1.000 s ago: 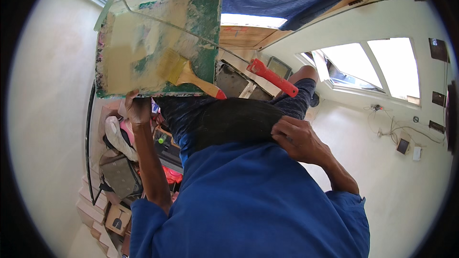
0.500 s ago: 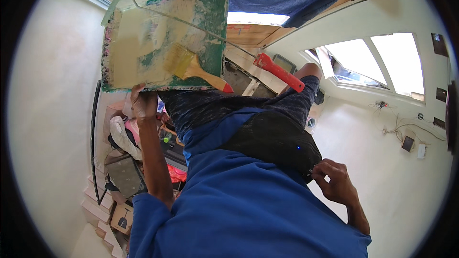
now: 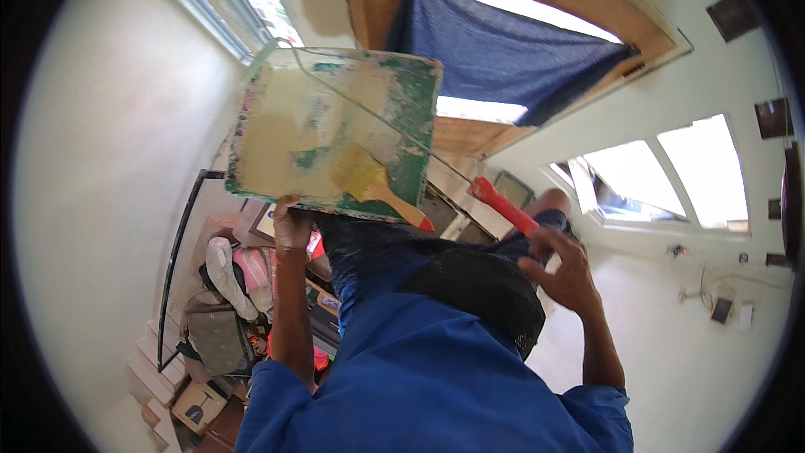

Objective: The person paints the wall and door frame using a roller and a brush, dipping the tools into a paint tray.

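Observation:
My left hand (image 3: 292, 225) grips the near edge of a green paint tray (image 3: 417, 109), its fingers curled over the rim. Cream paint coats much of the tray. Across it lies a paint roller with a thin wire frame and red handle (image 3: 501, 205), the handle sticking out past the right side. A wide paintbrush (image 3: 381, 190) with a wooden handle and red tip rests in the tray near its front edge. At the end of the roller handle is my right hand (image 3: 568, 270), thumb and fingers apart; whether the fingertips touch the handle is unclear.
A blue cloth (image 3: 503, 50) hangs over the wooden-framed opening ahead. To the right is a bright window (image 3: 704, 172). Below my left arm are piled bags (image 3: 220, 331), a cardboard box (image 3: 199, 404) and stairs beside a black rail (image 3: 179, 260). A black bag (image 3: 482, 294) hangs at my waist.
My right hand has left the black bag at my waist and moved up to the red roller handle, its fingers opening. The view has shifted; my left hand still holds the tray.

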Tool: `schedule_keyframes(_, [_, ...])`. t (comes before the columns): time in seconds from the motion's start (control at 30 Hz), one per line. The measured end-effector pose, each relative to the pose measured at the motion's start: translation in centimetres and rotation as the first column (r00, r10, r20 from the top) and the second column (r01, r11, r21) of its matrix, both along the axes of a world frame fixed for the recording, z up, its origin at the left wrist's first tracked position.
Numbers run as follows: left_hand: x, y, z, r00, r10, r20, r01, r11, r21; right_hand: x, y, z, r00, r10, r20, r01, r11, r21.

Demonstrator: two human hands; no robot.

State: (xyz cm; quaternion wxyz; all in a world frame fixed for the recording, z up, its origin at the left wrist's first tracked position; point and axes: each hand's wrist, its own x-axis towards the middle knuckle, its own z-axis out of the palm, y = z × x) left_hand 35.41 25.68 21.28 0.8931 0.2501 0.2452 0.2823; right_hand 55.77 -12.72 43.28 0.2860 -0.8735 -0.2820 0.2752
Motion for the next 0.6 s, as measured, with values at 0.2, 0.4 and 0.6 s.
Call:
schedule_keyframes(0.2, [0.7,-0.5,1.4,0.999,0.006,-0.045,-0.007,1.0,-0.023,4.0,5.2,-8.1,0.987,0.1,0.126,-0.092,0.993,-0.07])
schedule_keyframes(0.4, [0.9,-0.6,1.8,0.998,0.028,-0.049,-0.03,0.998,-0.047,3.4,6.1,-10.8,0.959,0.114,0.26,-0.133,0.989,0.058])
schedule_keyframes(0.6, [0.6,-0.6,1.9,0.999,0.004,-0.048,-0.007,0.999,-0.051,3.9,2.7,-6.8,0.95,0.048,0.308,-0.06,0.998,0.028])
